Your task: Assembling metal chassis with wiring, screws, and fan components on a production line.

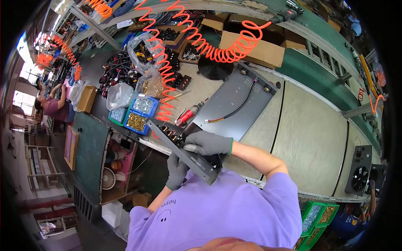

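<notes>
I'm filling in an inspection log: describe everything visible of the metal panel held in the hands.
The panel is dark grey, apparently sheet metal, with a long, straight flange. Black parts with brass-coloured bits sit toward its upper-left end, too small to identify. It is tilted, slanting from upper left to lower right, near the bench edge. The gloved right hand and left hand hold it; whether it touches the bench is unclear.

You have two gloved hands (205, 143), one round black grille (215, 71) and two blue screw bins (155, 108) before you.
</notes>
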Tool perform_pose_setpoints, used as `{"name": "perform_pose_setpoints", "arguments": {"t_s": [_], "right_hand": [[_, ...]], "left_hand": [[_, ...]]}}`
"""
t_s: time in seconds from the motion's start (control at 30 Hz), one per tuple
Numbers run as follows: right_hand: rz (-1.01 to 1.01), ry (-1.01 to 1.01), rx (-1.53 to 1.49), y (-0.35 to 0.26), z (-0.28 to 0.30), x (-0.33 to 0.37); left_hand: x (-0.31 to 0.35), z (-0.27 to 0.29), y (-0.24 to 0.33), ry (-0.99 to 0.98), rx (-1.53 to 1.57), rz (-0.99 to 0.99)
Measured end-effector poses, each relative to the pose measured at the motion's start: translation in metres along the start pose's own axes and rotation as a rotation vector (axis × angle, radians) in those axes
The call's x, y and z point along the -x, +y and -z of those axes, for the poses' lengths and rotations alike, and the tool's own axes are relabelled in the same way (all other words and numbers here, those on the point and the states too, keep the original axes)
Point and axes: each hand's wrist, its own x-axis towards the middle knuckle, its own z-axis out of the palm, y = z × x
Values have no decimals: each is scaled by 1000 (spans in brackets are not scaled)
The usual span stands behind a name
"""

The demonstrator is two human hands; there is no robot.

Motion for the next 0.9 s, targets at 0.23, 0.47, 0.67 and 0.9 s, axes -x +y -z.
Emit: {"name": "perform_pose_setpoints", "arguments": {"t_s": [0.23,0.47,0.67,0.9], "right_hand": [[-74,46,-106,-5,3,7],[-92,96,-33,-5,-2,4],[-255,-52,-62,-7,8,10],[-322,13,-561,-21,14,17]], "left_hand": [[3,1,-3,-15,-26,23],[-2,2,-3,-46,-35,10],[-1,0,0,3,-49,-55],[0,-1,10,2,-12,-23]]}}
